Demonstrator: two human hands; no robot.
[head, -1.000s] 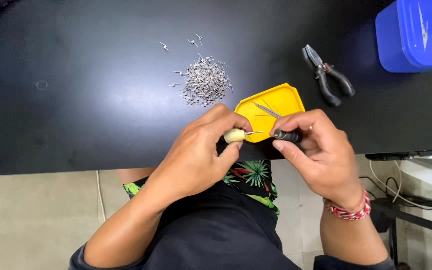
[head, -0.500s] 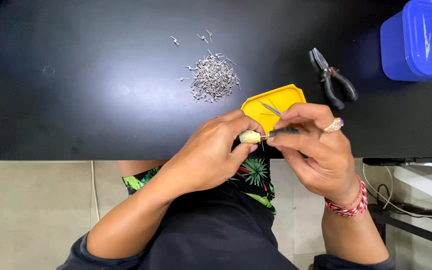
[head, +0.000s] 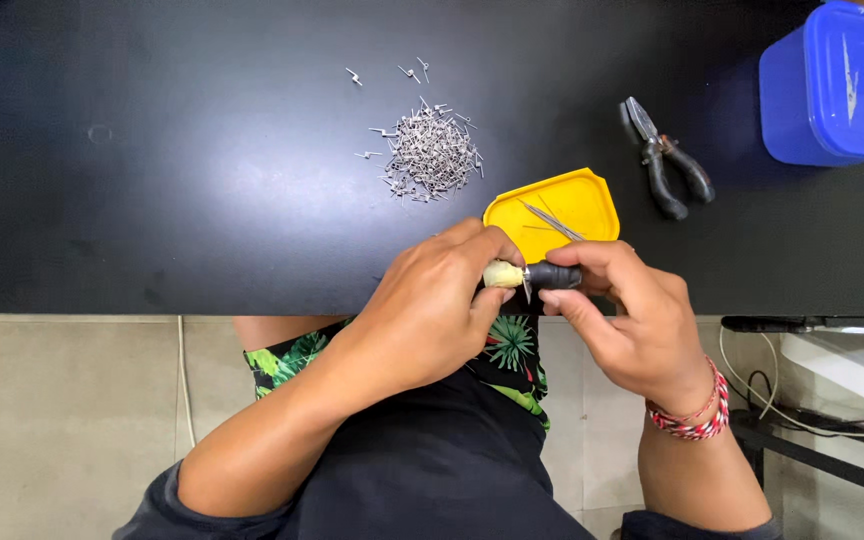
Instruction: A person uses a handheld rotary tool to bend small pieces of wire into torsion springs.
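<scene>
Left hand (head: 442, 300): pinched the cream piece (head: 501, 274).
Right hand (head: 632, 315): clasped the black piece (head: 554, 274), butted against the cream.
Done: a few pins in the tray (head: 592, 195) just beyond.
Left: pile (head: 430, 153) farther out.

A black table (head: 202, 200) with a matte top is seen from above, its near edge running straight across the view. A heap of small silver metal pins (head: 430, 152) is spread near the middle, with a few strays scattered just beyond it. A yellow tray (head: 592, 196) is set near the front edge, thin metal pieces lying in it. Black-handled pliers (head: 664, 160) are laid to its right, and a blue lidded container (head: 837, 85) is placed at the far right corner.
</scene>
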